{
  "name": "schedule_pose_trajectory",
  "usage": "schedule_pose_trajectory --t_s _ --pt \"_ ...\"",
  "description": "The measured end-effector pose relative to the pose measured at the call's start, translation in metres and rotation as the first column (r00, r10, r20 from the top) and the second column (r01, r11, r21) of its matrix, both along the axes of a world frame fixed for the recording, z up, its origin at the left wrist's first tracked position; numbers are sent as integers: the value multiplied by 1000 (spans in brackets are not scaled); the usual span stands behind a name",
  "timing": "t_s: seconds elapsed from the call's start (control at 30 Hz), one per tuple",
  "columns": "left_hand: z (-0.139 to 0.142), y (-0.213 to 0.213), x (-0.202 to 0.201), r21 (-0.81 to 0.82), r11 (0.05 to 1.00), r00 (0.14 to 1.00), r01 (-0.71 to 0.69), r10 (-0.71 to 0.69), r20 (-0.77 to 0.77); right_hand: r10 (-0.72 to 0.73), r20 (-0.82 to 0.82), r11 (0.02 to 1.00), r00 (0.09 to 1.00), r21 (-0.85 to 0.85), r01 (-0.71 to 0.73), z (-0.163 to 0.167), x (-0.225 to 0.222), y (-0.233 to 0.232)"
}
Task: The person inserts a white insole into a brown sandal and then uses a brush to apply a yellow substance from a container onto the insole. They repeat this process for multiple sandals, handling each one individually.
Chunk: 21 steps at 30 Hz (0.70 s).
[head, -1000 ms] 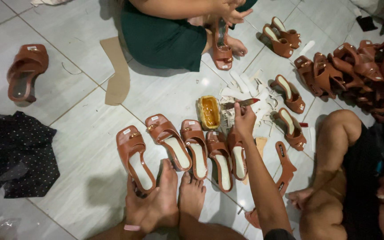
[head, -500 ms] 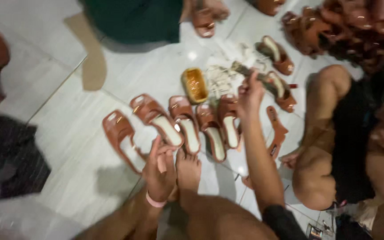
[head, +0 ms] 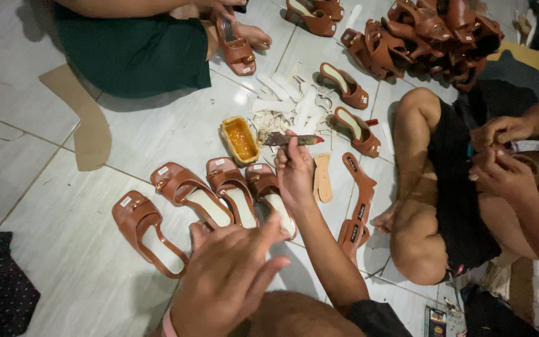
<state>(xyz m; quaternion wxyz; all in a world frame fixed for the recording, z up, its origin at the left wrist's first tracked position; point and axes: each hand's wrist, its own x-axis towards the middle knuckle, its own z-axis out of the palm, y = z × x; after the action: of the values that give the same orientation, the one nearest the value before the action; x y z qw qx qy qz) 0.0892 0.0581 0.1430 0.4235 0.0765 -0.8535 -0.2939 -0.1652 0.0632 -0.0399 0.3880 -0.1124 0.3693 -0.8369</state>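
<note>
A glue-caked brush with a red handle is pinched in the fingers of the right hand, just beside a small yellow tin of amber glue on the pale tiled floor. The left hand hovers open, holding nothing, over a row of brown leather sandals.

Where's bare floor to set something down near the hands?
Free: tile left of the leftmost sandal, below the cardboard cutout. Also tile between the green skirt and the sandal row. Crowded: around the glue tin, brush and white strips; sandal pile top right.
</note>
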Motion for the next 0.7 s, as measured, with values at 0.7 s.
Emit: schedule_pose_trajectory --t_s 0.7 --pt "-98 22 28 742 634 948 -218 -42 315 34 52 996 998 82 -38 -19 13 21"
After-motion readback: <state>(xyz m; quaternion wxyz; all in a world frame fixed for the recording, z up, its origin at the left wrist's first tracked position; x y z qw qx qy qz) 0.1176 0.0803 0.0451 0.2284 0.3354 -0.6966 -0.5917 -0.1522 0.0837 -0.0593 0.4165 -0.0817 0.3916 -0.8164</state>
